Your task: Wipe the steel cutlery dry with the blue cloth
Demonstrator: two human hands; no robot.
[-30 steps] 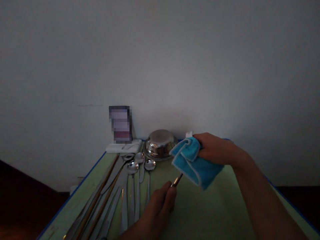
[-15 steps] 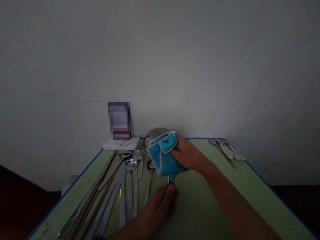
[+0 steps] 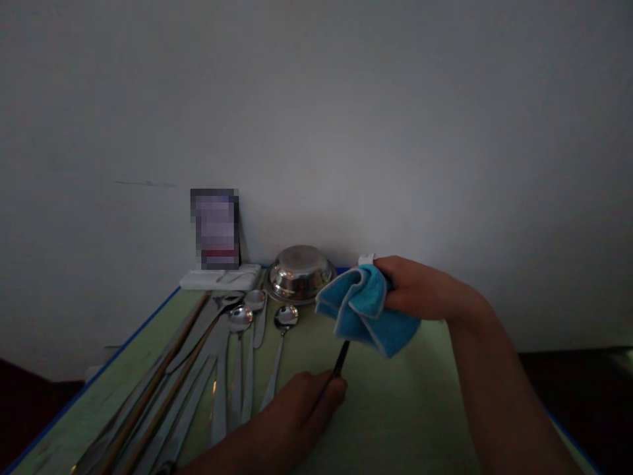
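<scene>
Grey, plain wall stands behind the pale green, blue-edged tabletop. My left hand has its grip closed around a slim dark utensil, its far end hidden by a folded bright-blue cloth with white edging. My right hand holds that cloth bunched above the tabletop, near an upturned round steel bowl; long-handled steel spoons lie left of the utensil.
</scene>
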